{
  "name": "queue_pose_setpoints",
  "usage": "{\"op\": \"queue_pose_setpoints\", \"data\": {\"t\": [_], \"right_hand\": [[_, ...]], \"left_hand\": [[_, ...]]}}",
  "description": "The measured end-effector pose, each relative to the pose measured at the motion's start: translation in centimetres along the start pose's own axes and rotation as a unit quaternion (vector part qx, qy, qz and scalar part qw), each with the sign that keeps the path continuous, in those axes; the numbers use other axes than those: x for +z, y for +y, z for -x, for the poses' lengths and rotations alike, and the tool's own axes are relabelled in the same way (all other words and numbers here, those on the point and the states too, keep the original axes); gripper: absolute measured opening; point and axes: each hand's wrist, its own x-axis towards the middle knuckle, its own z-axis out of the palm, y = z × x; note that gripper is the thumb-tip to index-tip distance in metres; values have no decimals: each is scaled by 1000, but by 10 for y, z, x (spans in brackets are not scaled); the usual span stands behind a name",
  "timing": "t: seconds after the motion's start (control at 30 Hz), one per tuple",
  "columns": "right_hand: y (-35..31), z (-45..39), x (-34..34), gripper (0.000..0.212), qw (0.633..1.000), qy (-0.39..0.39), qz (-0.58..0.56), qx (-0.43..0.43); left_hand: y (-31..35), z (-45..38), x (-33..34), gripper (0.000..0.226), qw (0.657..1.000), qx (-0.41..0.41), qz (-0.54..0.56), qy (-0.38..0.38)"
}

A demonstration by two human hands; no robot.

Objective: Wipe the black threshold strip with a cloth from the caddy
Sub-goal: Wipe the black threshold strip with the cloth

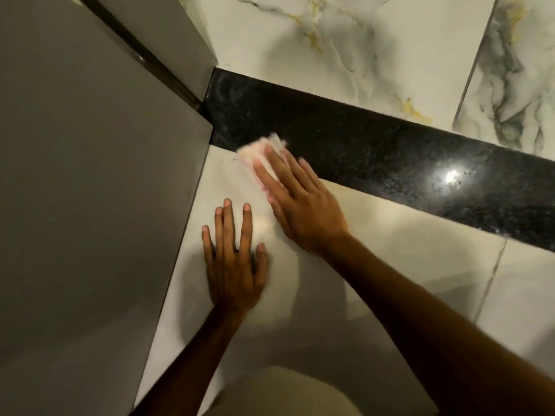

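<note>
The black threshold strip (375, 145) runs diagonally across the floor from the door frame at upper left to the right edge. My right hand (300, 199) lies flat on a folded white and pink cloth (258, 153), pressing it down at the strip's near edge close to its left end. The cloth is blurred and lies partly on the black stone, partly on the pale tile. My left hand (234, 259) rests palm down on the pale floor tile (390, 265) below it, fingers spread, holding nothing.
A grey door (90, 190) fills the left side, with its frame (168, 34) meeting the strip's left end. White marble tiles with grey and gold veins (345, 49) lie beyond the strip. My knee (288, 391) shows at the bottom.
</note>
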Motion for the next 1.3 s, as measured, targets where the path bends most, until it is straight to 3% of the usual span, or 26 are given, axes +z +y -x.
{"op": "queue_pose_setpoints", "data": {"t": [0.13,0.27,0.33,0.4,0.47,0.53,0.67,0.77,0.83,0.9,0.97,1.03,1.1,1.2,1.3], "right_hand": [[41,67,-19,63,993,25,-3,120],[44,-15,-28,61,949,108,-21,295],[29,-74,-20,63,959,103,-31,264],[9,-113,-11,68,989,39,-32,139],[-6,-116,-7,70,1000,-21,-18,-10],[-5,-82,-8,66,997,-43,-1,-62],[35,-3,-21,64,999,-41,18,-18],[46,-35,-23,66,989,33,11,142],[31,-81,-17,67,978,67,-8,197],[10,-112,-8,70,987,51,-11,149],[-6,-100,-1,73,999,13,-10,45],[-12,-43,0,74,999,-25,3,-21],[2,28,-7,72,999,-34,19,-32],[55,69,-23,70,997,1,15,72],[75,10,-35,68,961,65,7,267]], "left_hand": [[2,0,-2,71,1000,-14,7,0],[1,-1,1,71,1000,-15,13,2],[-1,0,2,70,1000,-7,14,7],[-2,0,5,70,1000,-5,16,9],[-3,0,6,70,1000,-8,18,12],[-4,-1,6,69,1000,-6,7,14],[-6,1,3,70,1000,4,8,9],[-6,0,4,70,1000,-1,16,10],[-5,1,7,70,1000,0,17,19],[-7,1,8,69,999,3,19,31],[-6,3,9,68,998,6,29,47],[-6,3,8,66,998,7,28,57],[-3,3,4,66,999,8,20,50],[2,3,3,68,999,-4,19,38],[8,2,9,70,999,-13,15,39]]}}
